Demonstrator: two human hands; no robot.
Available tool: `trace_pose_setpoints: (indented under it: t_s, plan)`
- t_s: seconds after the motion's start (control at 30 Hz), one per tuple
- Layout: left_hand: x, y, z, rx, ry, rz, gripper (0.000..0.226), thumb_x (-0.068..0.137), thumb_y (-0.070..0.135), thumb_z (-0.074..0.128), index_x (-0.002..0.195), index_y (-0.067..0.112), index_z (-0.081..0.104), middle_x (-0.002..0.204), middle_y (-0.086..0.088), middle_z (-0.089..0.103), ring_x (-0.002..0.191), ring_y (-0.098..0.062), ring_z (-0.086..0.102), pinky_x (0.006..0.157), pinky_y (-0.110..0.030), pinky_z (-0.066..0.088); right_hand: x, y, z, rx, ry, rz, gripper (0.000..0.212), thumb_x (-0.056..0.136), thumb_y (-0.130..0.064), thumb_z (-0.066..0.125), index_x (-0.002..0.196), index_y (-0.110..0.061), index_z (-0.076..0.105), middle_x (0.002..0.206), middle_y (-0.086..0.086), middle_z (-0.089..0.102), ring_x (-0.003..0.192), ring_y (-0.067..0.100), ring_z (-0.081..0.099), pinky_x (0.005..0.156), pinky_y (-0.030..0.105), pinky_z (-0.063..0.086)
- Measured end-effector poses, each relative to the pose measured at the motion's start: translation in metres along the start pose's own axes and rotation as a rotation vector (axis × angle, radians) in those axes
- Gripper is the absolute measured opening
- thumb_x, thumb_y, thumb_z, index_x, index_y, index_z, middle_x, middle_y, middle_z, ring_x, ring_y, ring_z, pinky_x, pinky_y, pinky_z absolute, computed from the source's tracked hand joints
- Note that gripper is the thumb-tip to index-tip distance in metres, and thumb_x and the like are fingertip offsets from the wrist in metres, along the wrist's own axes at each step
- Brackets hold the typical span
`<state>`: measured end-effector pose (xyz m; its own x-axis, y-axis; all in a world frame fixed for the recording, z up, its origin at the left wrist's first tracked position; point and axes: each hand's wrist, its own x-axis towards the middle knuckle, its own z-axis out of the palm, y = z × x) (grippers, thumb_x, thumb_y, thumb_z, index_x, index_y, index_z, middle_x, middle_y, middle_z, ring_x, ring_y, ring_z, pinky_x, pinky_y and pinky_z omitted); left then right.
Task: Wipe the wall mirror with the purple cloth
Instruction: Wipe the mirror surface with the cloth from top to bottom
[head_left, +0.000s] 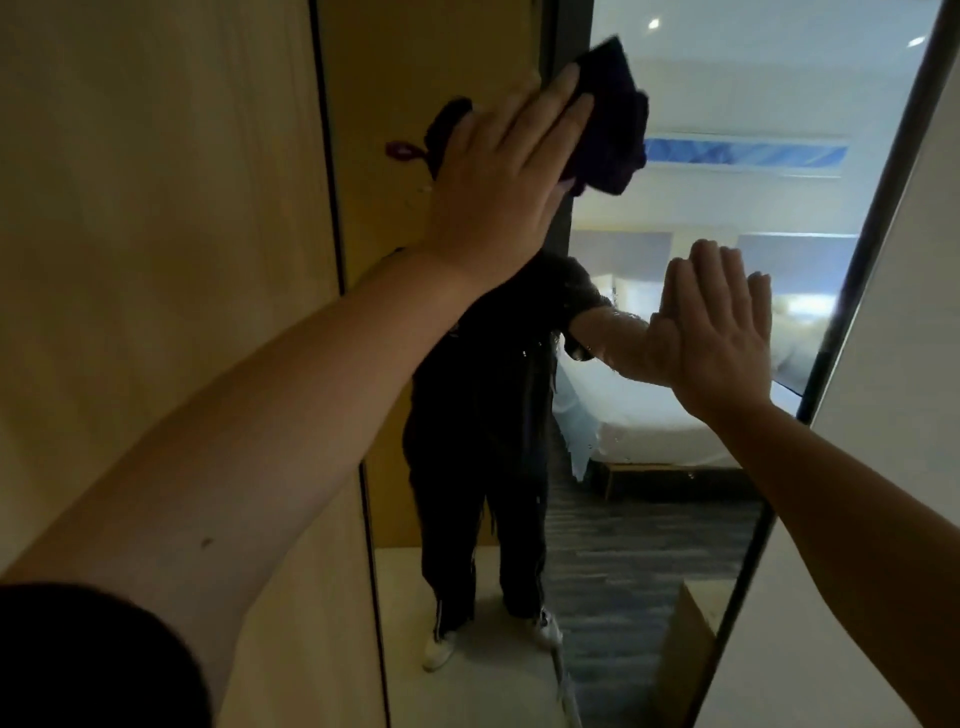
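Left hand (498, 171) presses purple cloth (613, 130) flat (fingers extended) near wall mirror (675, 493) top-left; right hand (722, 327) open-palmed on glass.

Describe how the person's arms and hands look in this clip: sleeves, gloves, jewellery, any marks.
Both hands are bare, with no gloves or rings showing on the left hand or the right hand. Both forearms are uncovered. A dark short sleeve covers the left upper arm at the frame's bottom corner. The left forearm carries a small dark mark. No watch or bracelet shows on either wrist.
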<state>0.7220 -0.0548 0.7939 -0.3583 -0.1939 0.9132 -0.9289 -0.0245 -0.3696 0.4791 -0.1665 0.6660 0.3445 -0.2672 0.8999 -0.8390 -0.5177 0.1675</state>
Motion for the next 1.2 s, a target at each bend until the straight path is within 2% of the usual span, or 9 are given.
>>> trace_pose_setpoints:
  t_s: [0.2, 0.4, 0.53, 0.7, 0.8, 0.93, 1.0, 1.1, 1.2]
  plan:
    - [-0.079, 0.048, 0.039, 0.039, -0.038, 0.080, 0.049, 0.103, 0.034, 0.046, 0.147, 0.011, 0.043, 0.155, -0.008, 0.038, 0.143, -0.030, 0.035, 0.113, -0.050, 0.031, 0.001, 0.017, 0.028, -0.004, 0.270, -0.127, 0.059, 0.106, -0.044, 0.022, 0.155, -0.012, 0.021, 0.161, 0.011, 0.017, 0.150, 0.029, 0.011, 0.117, 0.060, 0.017]
    - [-0.265, 0.111, 0.059, 0.014, -0.212, 0.256, 0.049, 0.099, 0.020, 0.049, 0.148, 0.018, 0.044, 0.155, -0.001, 0.039, 0.144, -0.025, 0.033, 0.112, -0.043, 0.032, 0.000, 0.020, 0.035, 0.038, 0.329, -0.143, 0.060, 0.104, -0.041, 0.026, 0.157, -0.016, 0.014, 0.161, 0.009, 0.016, 0.151, 0.026, 0.007, 0.118, 0.059, 0.016]
    - [-0.304, 0.120, 0.058, 0.005, -0.288, 0.283, 0.044, 0.102, 0.025, 0.043, 0.146, 0.022, 0.047, 0.154, 0.003, 0.040, 0.142, -0.020, 0.038, 0.111, -0.039, 0.034, 0.000, 0.018, 0.035, 0.036, 0.334, -0.138, 0.061, 0.102, -0.038, 0.032, 0.156, -0.015, 0.016, 0.160, 0.011, 0.019, 0.150, 0.025, 0.008, 0.118, 0.058, 0.016]
    - [-0.272, 0.121, 0.037, -0.082, -0.320, 0.229, 0.031, 0.101, 0.017, 0.050, 0.129, 0.022, 0.063, 0.135, 0.001, 0.060, 0.119, -0.021, 0.055, 0.089, -0.039, 0.049, -0.001, 0.013, 0.016, 0.094, 0.169, -0.106, 0.059, 0.103, -0.035, 0.036, 0.155, -0.011, 0.021, 0.162, 0.014, 0.015, 0.151, 0.027, 0.003, 0.120, 0.057, 0.009]
    - [-0.214, 0.112, 0.024, -0.094, -0.206, 0.114, 0.033, 0.095, 0.008, 0.058, 0.128, 0.015, 0.062, 0.129, -0.006, 0.062, 0.111, -0.027, 0.058, 0.082, -0.043, 0.049, -0.009, 0.012, -0.008, 0.225, 0.076, -0.069, 0.058, 0.105, -0.041, 0.025, 0.156, -0.016, 0.010, 0.164, 0.011, 0.009, 0.152, 0.029, 0.002, 0.122, 0.054, 0.005]
    - [-0.071, 0.075, 0.010, -0.025, 0.055, 0.008, 0.046, 0.088, 0.006, 0.067, 0.132, 0.011, 0.056, 0.129, -0.012, 0.062, 0.114, -0.031, 0.051, 0.088, -0.047, 0.043, -0.022, 0.043, -0.027, 0.205, 0.054, 0.022, 0.061, 0.104, -0.048, 0.016, 0.156, -0.017, 0.011, 0.164, 0.010, 0.005, 0.152, 0.026, -0.003, 0.122, 0.049, -0.002]
    - [0.006, 0.059, 0.006, 0.050, 0.115, -0.014, 0.045, 0.090, 0.016, 0.063, 0.133, 0.010, 0.056, 0.133, -0.012, 0.059, 0.120, -0.032, 0.048, 0.096, -0.046, 0.041, -0.022, 0.062, -0.021, 0.104, -0.004, 0.031, 0.062, 0.103, -0.044, 0.036, 0.154, -0.013, 0.020, 0.164, 0.015, 0.009, 0.152, 0.029, -0.003, 0.121, 0.055, 0.001]
    - [0.082, 0.056, 0.013, 0.092, 0.049, -0.090, 0.048, 0.095, 0.025, 0.057, 0.141, 0.014, 0.051, 0.146, -0.009, 0.049, 0.135, -0.033, 0.043, 0.108, -0.048, 0.035, -0.022, 0.077, -0.006, 0.022, -0.023, 0.010, 0.077, 0.094, -0.032, 0.065, 0.153, -0.012, 0.020, 0.163, 0.016, 0.010, 0.152, 0.028, -0.008, 0.121, 0.053, -0.004]
    - [0.076, 0.069, 0.035, 0.140, -0.085, -0.032, 0.052, 0.099, 0.032, 0.046, 0.148, 0.015, 0.041, 0.156, -0.007, 0.036, 0.144, -0.031, 0.031, 0.116, -0.049, 0.022, -0.022, 0.078, 0.005, 0.034, 0.053, 0.009, 0.062, 0.102, -0.034, 0.048, 0.153, -0.012, 0.021, 0.163, 0.016, 0.014, 0.152, 0.028, -0.005, 0.121, 0.054, -0.001]
